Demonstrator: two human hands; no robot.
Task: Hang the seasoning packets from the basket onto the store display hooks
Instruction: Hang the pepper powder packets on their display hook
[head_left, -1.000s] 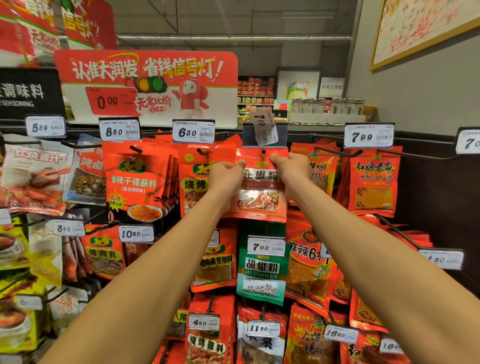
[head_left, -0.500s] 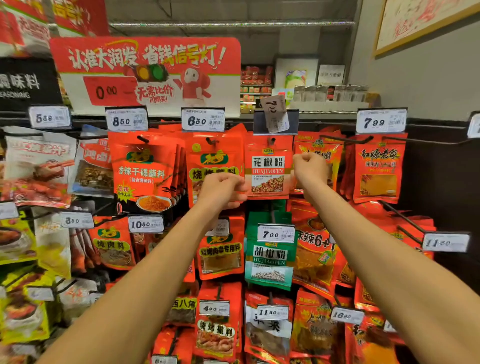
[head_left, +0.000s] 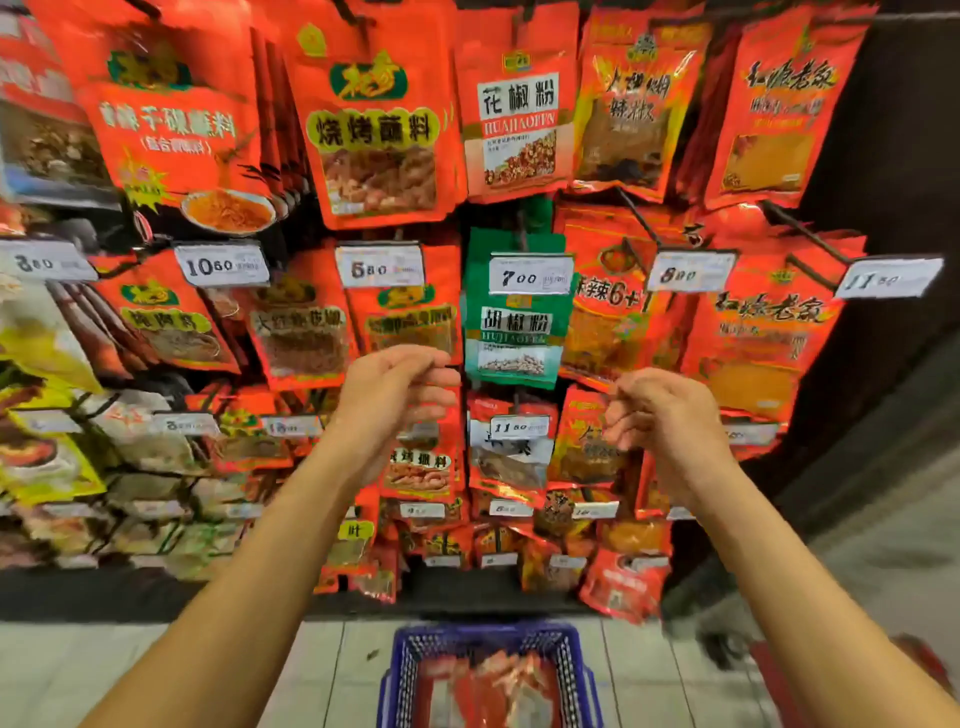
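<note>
A red packet with a white label (head_left: 517, 111) hangs on a hook in the top row of the display, with other red seasoning packets on both sides. My left hand (head_left: 397, 395) and my right hand (head_left: 657, 415) hover in front of the middle rows, fingers loosely curled, holding nothing. Below them on the floor stands a blue basket (head_left: 400, 670) with several red packets (head_left: 498, 686) inside.
Rows of hooks carry packets and white price tags, such as the 7.00 tag (head_left: 530, 275) over a green packet (head_left: 514, 332). A dark wall panel (head_left: 883, 364) borders the display on the right. Light floor tiles (head_left: 130, 670) lie around the basket.
Both hands let go of the white-label packet, which now hangs on its hook, and dropped downward. My view tilted down, bringing the basket into sight.
</note>
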